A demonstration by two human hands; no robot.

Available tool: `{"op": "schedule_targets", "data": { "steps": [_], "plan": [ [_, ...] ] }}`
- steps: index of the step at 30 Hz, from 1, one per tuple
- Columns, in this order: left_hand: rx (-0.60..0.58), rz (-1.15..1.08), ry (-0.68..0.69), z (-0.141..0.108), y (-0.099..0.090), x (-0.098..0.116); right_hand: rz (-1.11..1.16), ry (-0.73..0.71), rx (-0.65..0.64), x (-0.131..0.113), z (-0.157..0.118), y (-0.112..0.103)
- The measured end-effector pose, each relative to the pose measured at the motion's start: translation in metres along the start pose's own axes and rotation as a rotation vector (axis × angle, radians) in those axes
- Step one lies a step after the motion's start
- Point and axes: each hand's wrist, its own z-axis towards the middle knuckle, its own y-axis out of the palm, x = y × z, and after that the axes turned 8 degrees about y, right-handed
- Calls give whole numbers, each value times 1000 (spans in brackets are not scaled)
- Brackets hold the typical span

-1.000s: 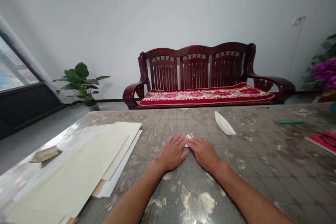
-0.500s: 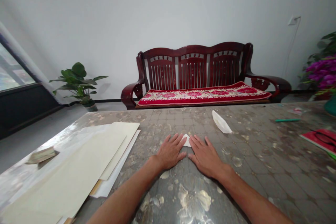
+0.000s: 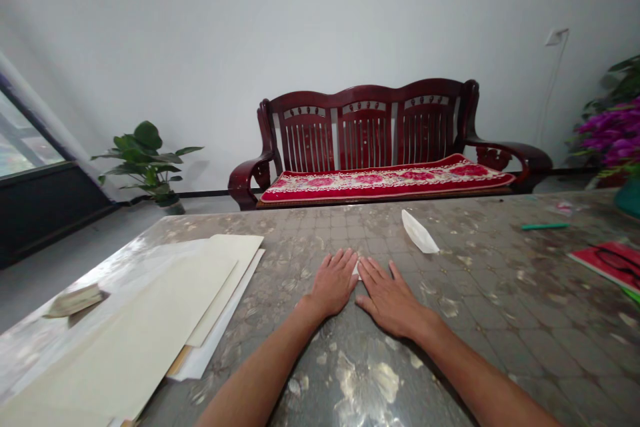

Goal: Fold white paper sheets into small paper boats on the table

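Note:
A small piece of white paper (image 3: 357,271) lies on the table, mostly covered by my two hands. My left hand (image 3: 334,283) rests flat on its left side, palm down with the fingers stretched out. My right hand (image 3: 385,295) lies flat over its right side, fingers extended and thumb apart. Only a narrow strip of the paper shows between the fingertips, so its full shape is hidden. Beyond my right hand, a white folded paper shape (image 3: 419,232), pointed at its far end, lies on the table.
Large cream sheets (image 3: 150,320) are stacked at the left, near a small worn block (image 3: 75,300). To the right are a green pen (image 3: 545,226), a red booklet (image 3: 595,257) with glasses (image 3: 620,260) on it, and purple flowers (image 3: 613,130). A wooden bench (image 3: 365,133) stands behind the table (image 3: 480,307).
My left hand has slid right and slightly forward, its fingers closer together, covering more of the small paper. My right hand stays nearly in place. The view has shifted slightly.

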Motion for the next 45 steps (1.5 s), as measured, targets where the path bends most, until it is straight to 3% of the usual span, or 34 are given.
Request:
{"op": "schedule_targets", "data": {
  "steps": [17,27,30,35,41,45],
  "plan": [
    [-17,19,-96,-11,-4,-2,-20,17,-2,6,-1,0],
    [-19,-109,-63,-26,-6,-13,43,125,121,16,5,-1],
    [60,-280,-97,-29,-5,-18,96,101,178,20,8,1],
    [323,-488,-162,-33,-2,-21,182,13,272,21,9,1],
    [482,-475,-127,-38,-14,-14,245,-43,303,19,8,-4],
    [483,-401,-101,-42,-19,-10,296,-49,286,16,6,-9]
  ]
}}
